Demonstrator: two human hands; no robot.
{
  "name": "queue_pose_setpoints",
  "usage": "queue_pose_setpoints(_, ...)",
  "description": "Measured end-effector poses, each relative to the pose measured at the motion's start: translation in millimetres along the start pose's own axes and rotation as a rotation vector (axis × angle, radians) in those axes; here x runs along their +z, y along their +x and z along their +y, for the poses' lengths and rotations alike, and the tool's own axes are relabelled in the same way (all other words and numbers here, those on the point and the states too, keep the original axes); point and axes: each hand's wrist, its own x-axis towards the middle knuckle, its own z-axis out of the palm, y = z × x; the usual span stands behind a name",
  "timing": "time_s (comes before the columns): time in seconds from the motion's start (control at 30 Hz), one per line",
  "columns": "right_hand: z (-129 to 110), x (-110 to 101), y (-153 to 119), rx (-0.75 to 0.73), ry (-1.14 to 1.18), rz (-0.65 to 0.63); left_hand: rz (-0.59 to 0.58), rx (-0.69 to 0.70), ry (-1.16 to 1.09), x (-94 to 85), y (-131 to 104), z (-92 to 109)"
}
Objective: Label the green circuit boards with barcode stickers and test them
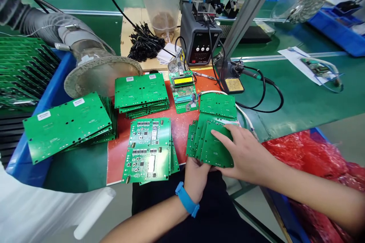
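A ribbed grey flexible duct (pixel 31 21) reaches in from the left, its wide round hood (pixel 102 72) low over the green desk (pixel 302 98). At the back, a translucent plastic bag (pixel 162 5) stands beside a tangled bundle of black cables (pixel 145 41), left of a dark grey boxy soldering station (pixel 199 34). A slanted silver metal post (pixel 248 7) rises to that station's right, with a yellow sponge in a black holder (pixel 233 84) near its foot. Farther right, a white paper sheet (pixel 299 60) lies under a coiled pale cable (pixel 327 64). Crumpled red plastic bags (pixel 308 159) fill the lower right; a white foam roll (pixel 94 212) sits lower left.
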Motion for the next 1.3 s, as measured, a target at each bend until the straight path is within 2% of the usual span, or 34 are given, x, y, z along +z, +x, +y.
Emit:
queue_pose_setpoints(0.23,7.8,-2.9,-2.1,0.044,0.245,-0.105,0.012,0.071,0.035,-0.4,-0.5,-1.9)
queue_pose_setpoints(0.43,-6.7,-4.3,-6.4,-0.039,0.197,-0.122,-0.025,0.175,0.03,-13.5,-4.1,-16.7)
queue_pose_setpoints(0.63,-10.1,1.0,-6.3,-0.013,0.211,-0.083,-0.038,0.182,0.083,-17.6,-5.1,-19.7)
queue_pose_setpoints(0.77,-5.3,-4.1,-8.1,0.026,0.276,-0.137,-0.01,0.191,0.085,-17.5,-2.5,-20.0)
queue_pose_setpoints(0.87,13.6,-21.3,-3.8,0.09,0.436,-0.16,-0.037,0.165,0.061,-18.3,-0.3,-20.1)
queue_pose_setpoints(1.0,60.6,-34.4,24.7,0.156,0.414,-0.028,-0.023,0.09,0.054,-18.6,-0.2,-18.6)
queue_pose_setpoints(1.07,84.7,-26.9,47.3,0.112,0.387,-0.083,-0.011,0.086,0.067,-18.6,-2.1,-17.2)
queue_pose_setpoints(1.17,110.7,-3.5,81.2,0.062,0.379,-0.197,0.0,0.087,0.102,-20.5,-6.4,-16.6)
queue_pose_setpoints(1.23,118.0,11.6,97.2,0.052,0.345,-0.255,-0.001,0.105,0.131,-23.8,-9.0,-18.1)
queue_pose_setpoints(1.3,115.7,19.6,102.5,0.05,0.287,-0.258,-0.016,0.14,0.159,-27.7,-10.8,-20.7)
